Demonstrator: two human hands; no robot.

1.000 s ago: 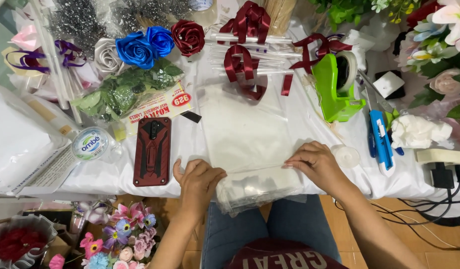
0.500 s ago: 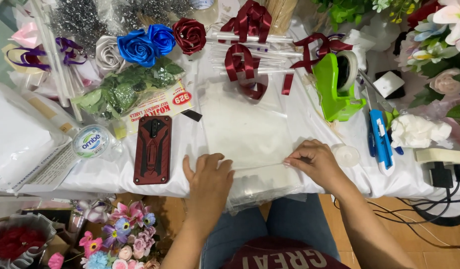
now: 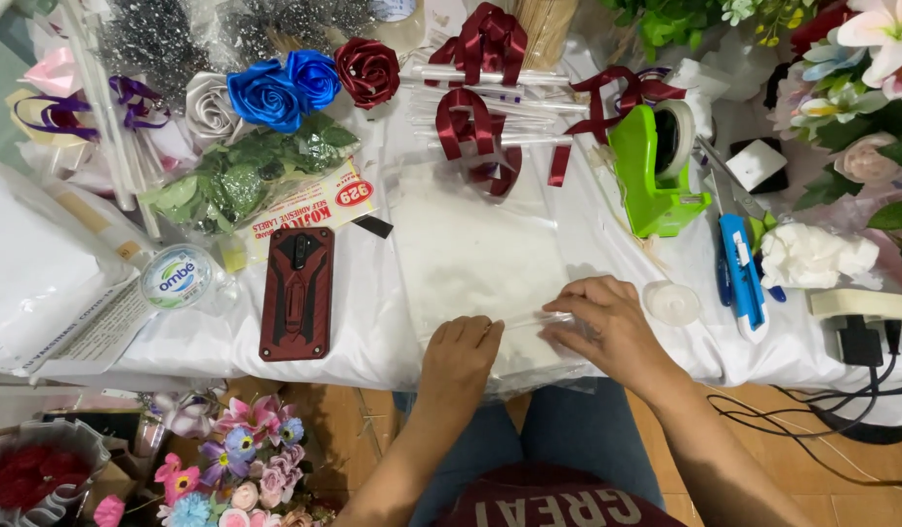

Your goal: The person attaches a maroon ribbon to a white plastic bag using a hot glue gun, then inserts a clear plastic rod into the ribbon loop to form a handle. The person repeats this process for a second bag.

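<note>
A clear plastic sheet point(image 3: 475, 244) lies flat on the white-covered table point(image 3: 373, 342), its near end hanging over the front edge. My left hand point(image 3: 461, 356) presses palm-down on that near end, fingers spread. My right hand point(image 3: 602, 322) rests beside it to the right, fingertips pinching a fold of the clear sheet. A small roll of clear tape point(image 3: 672, 303) sits just right of my right hand.
A red-and-black phone point(image 3: 297, 291) lies left of the sheet. A green tape dispenser point(image 3: 656, 171), a blue cutter point(image 3: 742, 273), dark red ribbon bows point(image 3: 480, 93), fabric roses point(image 3: 275, 90), a round lidded tub point(image 3: 178, 276) and flower bunches point(image 3: 226, 468) surround the work area.
My left hand slid right and up along the sheet's near end, closer to my right hand. The right hand shifted slightly and holds the fold.
</note>
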